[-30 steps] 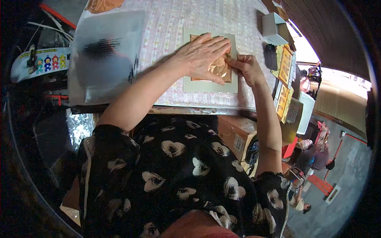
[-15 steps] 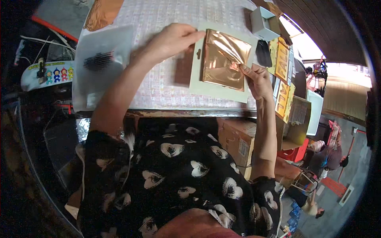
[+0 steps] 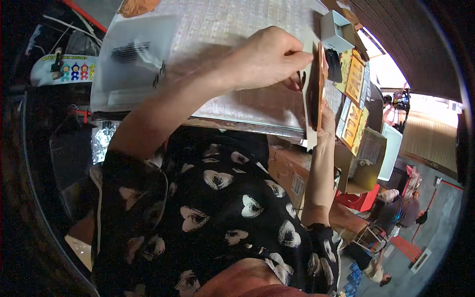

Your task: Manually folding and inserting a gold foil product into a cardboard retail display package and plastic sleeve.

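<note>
A white backing card stands almost edge-on to me above the right side of the table. Against its right face lies a folded packet of shiny copper-coloured foil. My left hand is closed, its thumb and fingers pinching the card's left side near the top. Lower down, my right hand grips the card and foil packet from the right; its fingers are partly hidden behind them. The packet's front is turned away from me.
A frosted plastic bag lies on the table's left, with an orange packet beyond it. A white open box, a black pouch and orange-yellow printed cards line the right edge. A cardboard carton stands below; people are farther right.
The card and foil packet have swung from facing me to edge-on. My left hand has moved right along with the card; my right hand has shifted lower and partly behind the packet.
</note>
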The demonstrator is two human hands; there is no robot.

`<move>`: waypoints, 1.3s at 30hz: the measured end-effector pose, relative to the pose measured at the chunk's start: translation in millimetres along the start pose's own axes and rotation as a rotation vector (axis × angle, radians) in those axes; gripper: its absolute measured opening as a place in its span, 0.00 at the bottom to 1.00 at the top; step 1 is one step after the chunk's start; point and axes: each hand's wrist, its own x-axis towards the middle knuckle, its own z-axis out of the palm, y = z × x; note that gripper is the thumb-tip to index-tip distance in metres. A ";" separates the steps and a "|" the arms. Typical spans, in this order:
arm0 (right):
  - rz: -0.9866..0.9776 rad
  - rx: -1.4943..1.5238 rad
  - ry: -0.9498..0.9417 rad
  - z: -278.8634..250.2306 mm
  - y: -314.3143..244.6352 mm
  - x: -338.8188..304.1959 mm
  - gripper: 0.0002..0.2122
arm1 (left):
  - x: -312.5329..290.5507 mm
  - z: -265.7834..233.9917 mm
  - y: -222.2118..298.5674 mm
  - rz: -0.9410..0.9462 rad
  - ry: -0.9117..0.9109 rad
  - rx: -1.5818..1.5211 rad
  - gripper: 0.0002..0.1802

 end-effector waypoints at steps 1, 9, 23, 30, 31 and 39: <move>0.011 0.050 -0.019 5.7 2.4 3.2 0.17 | 0.3 3.7 -1.0 0.001 0.011 0.007 0.18; -0.146 -0.046 0.117 -12.6 7.2 -8.5 0.16 | -6.3 9.1 -0.9 0.130 0.045 0.134 0.20; -0.077 -0.072 -0.008 17.3 12.1 -4.4 0.17 | -16.3 8.7 -6.3 0.108 0.043 0.067 0.18; -0.208 -0.536 0.299 27.9 0.9 -58.3 0.04 | -23.8 18.0 -25.5 0.028 -0.071 0.216 0.18; -0.169 -0.696 0.449 47.5 4.1 -66.0 0.03 | -31.0 21.3 -46.2 0.002 -0.039 0.025 0.18; -0.190 -0.537 0.662 8.4 66.9 -158.7 0.03 | -12.1 43.4 -72.7 -0.448 -0.461 0.327 0.16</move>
